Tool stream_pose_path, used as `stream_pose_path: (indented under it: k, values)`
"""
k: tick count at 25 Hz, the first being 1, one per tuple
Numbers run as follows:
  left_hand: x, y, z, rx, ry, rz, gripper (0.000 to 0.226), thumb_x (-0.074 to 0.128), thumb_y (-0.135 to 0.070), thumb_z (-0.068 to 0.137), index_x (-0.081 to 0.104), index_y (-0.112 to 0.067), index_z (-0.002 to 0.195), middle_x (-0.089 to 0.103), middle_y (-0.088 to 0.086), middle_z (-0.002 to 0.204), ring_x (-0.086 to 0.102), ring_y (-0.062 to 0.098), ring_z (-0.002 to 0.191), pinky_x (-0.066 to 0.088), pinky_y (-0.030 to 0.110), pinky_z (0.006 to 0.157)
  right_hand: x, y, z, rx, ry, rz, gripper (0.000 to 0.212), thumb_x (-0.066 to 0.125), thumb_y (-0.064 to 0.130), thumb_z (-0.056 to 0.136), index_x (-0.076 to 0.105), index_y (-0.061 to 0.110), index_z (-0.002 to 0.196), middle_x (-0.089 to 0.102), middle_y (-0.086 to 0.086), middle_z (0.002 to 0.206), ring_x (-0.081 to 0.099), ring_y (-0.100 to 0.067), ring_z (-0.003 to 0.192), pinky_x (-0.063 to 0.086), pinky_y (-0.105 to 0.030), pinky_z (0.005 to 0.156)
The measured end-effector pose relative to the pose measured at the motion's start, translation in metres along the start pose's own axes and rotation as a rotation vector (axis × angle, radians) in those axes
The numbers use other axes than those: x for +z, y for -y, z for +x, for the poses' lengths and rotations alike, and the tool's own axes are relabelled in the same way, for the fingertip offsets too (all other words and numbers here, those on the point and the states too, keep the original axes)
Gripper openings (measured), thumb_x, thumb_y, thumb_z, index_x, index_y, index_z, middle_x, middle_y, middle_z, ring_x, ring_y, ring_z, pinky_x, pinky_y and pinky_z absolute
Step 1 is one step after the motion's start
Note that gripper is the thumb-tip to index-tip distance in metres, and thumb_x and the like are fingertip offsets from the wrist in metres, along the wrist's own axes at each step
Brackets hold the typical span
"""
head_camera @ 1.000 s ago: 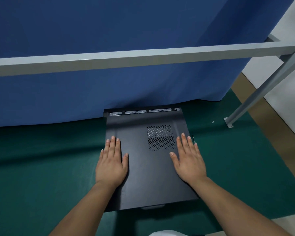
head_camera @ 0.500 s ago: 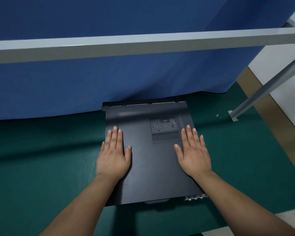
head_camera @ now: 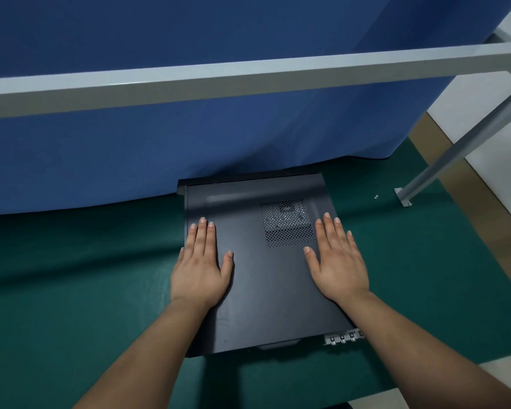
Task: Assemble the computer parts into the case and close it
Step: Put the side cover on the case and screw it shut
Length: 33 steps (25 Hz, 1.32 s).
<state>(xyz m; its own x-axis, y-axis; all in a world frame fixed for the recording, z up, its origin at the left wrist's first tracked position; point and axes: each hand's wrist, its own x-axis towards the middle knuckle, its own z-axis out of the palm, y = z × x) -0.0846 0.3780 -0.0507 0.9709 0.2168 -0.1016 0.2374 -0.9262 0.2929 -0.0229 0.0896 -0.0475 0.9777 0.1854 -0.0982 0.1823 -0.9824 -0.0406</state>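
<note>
The dark grey case (head_camera: 266, 270) lay flat on the green counter (head_camera: 80, 276), side panel on, vent grille (head_camera: 288, 222) up top. Both hands, left (head_camera: 199, 268) and right (head_camera: 337, 261), pressed flat on it, fingers straight. Blue curtain (head_camera: 189, 137) touched its far edge, open counter either side

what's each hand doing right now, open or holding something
Left hand: open, fingers straight, palm flat on the side panel.
Right hand: open, fingers straight, flat on the same panel beside the vent grille.
</note>
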Motion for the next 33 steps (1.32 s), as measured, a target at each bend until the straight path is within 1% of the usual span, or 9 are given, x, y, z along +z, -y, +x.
stream_pose_path:
  k: [7, 11, 15, 19, 22, 26, 28, 30, 33]
  values:
    - [0.003, 0.001, 0.000, -0.004, -0.044, -0.002, 0.076, 0.018, -0.062, 0.099, 0.009, -0.024, 0.165, -0.004, -0.010, 0.172, -0.011, 0.007, 0.157, 0.040, 0.039, 0.115, 0.003, -0.001, 0.001, 0.004, -0.038, 0.059, 0.072, 0.019, 0.058, 0.104, 0.012, 0.018, 0.164, -0.002, 0.001, 0.172, -0.004, -0.016, 0.158, 0.017, -0.042, 0.127]
    - [0.007, 0.006, 0.001, -0.020, -0.091, -0.070, 0.070, 0.035, -0.057, 0.101, 0.023, -0.027, 0.163, 0.007, -0.012, 0.172, -0.004, 0.005, 0.157, 0.046, 0.044, 0.107, 0.007, -0.001, -0.002, 0.020, -0.105, 0.158, 0.068, 0.030, 0.057, 0.103, 0.030, 0.021, 0.160, 0.015, 0.004, 0.170, 0.006, -0.014, 0.158, 0.030, -0.040, 0.121]
    - [0.005, 0.005, -0.011, -0.053, -0.155, -0.117, 0.054, 0.042, -0.042, 0.103, 0.040, -0.027, 0.156, 0.014, -0.007, 0.172, 0.004, 0.014, 0.158, 0.046, 0.051, 0.106, 0.005, 0.001, -0.007, 0.031, -0.123, 0.148, 0.061, 0.032, 0.052, 0.104, 0.036, 0.022, 0.157, 0.021, 0.004, 0.169, 0.012, -0.017, 0.157, 0.032, -0.044, 0.120]
    - [0.010, -0.004, -0.065, -0.206, -0.122, -0.170, 0.051, 0.035, -0.043, 0.105, 0.033, -0.039, 0.156, 0.002, -0.012, 0.172, 0.025, 0.024, 0.152, 0.049, 0.051, 0.094, 0.007, 0.003, -0.045, 0.068, -0.051, 0.106, 0.061, 0.022, 0.051, 0.105, 0.021, 0.028, 0.162, 0.006, 0.005, 0.171, 0.002, -0.022, 0.158, 0.024, -0.046, 0.124]
    - [0.015, -0.005, -0.113, -0.226, -0.104, -0.247, 0.053, 0.036, -0.049, 0.104, 0.030, -0.042, 0.156, -0.008, -0.017, 0.170, 0.041, 0.031, 0.142, 0.050, 0.047, 0.087, 0.011, -0.003, -0.096, 0.082, -0.028, 0.083, 0.064, 0.014, 0.056, 0.104, 0.012, 0.032, 0.163, -0.004, 0.002, 0.172, -0.001, -0.027, 0.158, 0.021, -0.047, 0.125]
    - [0.020, 0.003, -0.163, -0.214, -0.040, -0.356, 0.064, 0.045, -0.063, 0.100, 0.024, -0.049, 0.158, -0.014, -0.023, 0.168, 0.048, 0.032, 0.140, 0.049, 0.042, 0.083, 0.014, -0.021, -0.147, 0.094, 0.018, 0.246, 0.065, 0.018, 0.062, 0.102, 0.010, 0.038, 0.162, -0.018, -0.001, 0.170, 0.008, -0.030, 0.156, 0.044, -0.049, 0.111]
    - [0.016, 0.013, -0.176, -0.182, 0.010, -0.366, 0.071, 0.052, -0.063, 0.097, 0.022, -0.047, 0.159, -0.002, -0.016, 0.171, 0.039, 0.027, 0.147, 0.048, 0.046, 0.096, 0.012, -0.035, -0.155, 0.042, 0.058, 0.344, 0.064, 0.027, 0.061, 0.103, 0.011, 0.040, 0.161, -0.022, 0.005, 0.169, 0.015, -0.030, 0.155, 0.049, -0.049, 0.106]
    - [0.009, 0.024, -0.180, -0.133, 0.034, -0.343, 0.077, 0.059, -0.056, 0.097, 0.022, -0.037, 0.162, 0.022, -0.002, 0.169, 0.045, 0.026, 0.142, 0.045, 0.045, 0.106, 0.010, -0.050, -0.156, -0.018, 0.112, 0.388, 0.064, 0.038, 0.056, 0.104, 0.013, 0.041, 0.161, -0.021, 0.008, 0.168, 0.031, -0.027, 0.149, 0.049, -0.043, 0.104]
    - [0.001, 0.034, -0.176, -0.132, 0.037, -0.308, 0.085, 0.064, -0.049, 0.096, 0.018, -0.025, 0.164, 0.067, 0.010, 0.128, 0.065, 0.024, 0.096, 0.052, 0.039, 0.080, 0.010, -0.060, -0.152, -0.024, 0.121, 0.448, 0.060, 0.051, 0.048, 0.103, 0.027, 0.043, 0.158, -0.007, 0.003, 0.171, 0.053, -0.024, 0.134, 0.047, -0.035, 0.104]
